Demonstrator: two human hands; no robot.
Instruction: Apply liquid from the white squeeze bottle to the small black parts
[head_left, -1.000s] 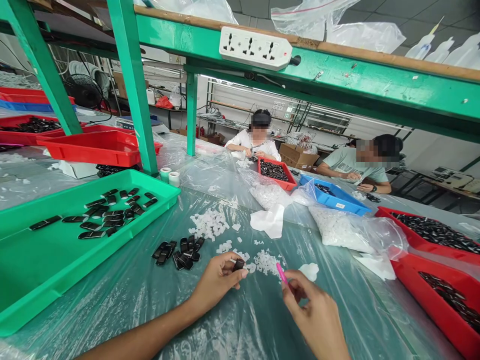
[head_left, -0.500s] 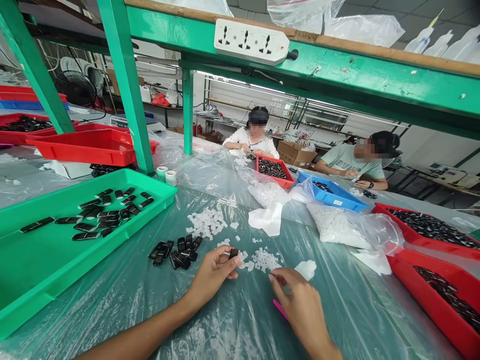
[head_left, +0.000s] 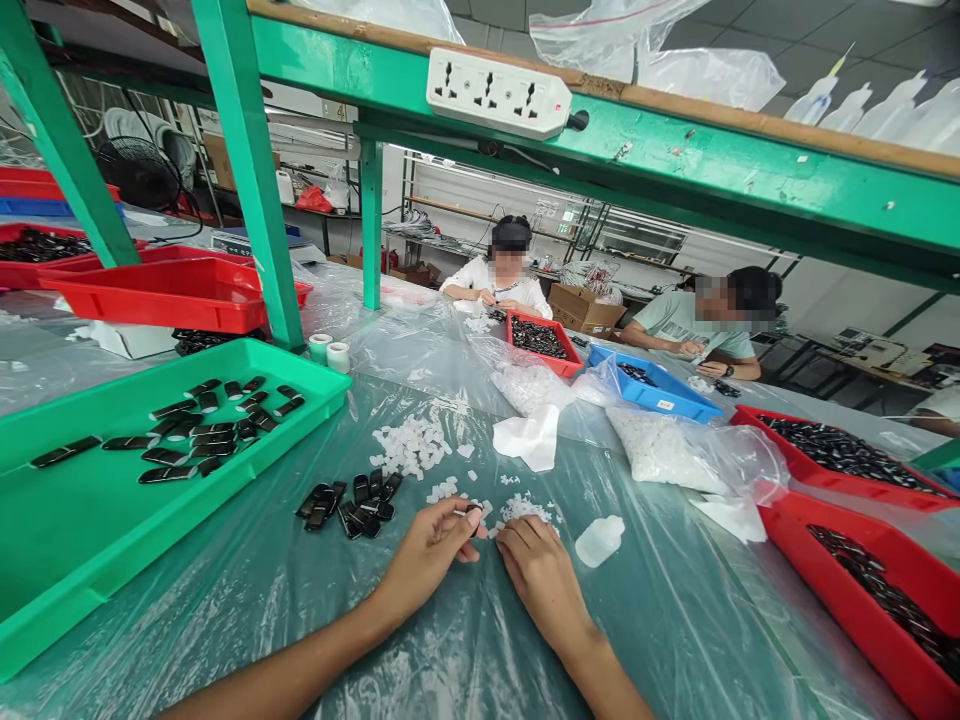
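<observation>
My left hand (head_left: 426, 556) rests on the plastic-covered table with its fingers pinched round a small black part (head_left: 472, 511). My right hand (head_left: 541, 574) lies just to its right, fingers curled down at the edge of a small heap of white translucent pieces (head_left: 525, 510); what it grips is hidden. A cluster of black parts (head_left: 352, 502) lies left of my left hand. A bigger scatter of white pieces (head_left: 411, 445) sits behind it. A green tray (head_left: 90, 520) on the left holds several finished black parts (head_left: 199, 430).
A white scrap (head_left: 599, 540) lies right of my hands. Bags of white pieces (head_left: 675, 455), a blue tray (head_left: 660, 392) and red trays (head_left: 862, 580) of black parts line the right. Two people work across the table. A green shelf frame (head_left: 255, 190) with a power strip (head_left: 499, 92) hangs overhead.
My right hand has come down and leftward onto the table next to my left hand. The pink tool seen in it earlier no longer shows.
</observation>
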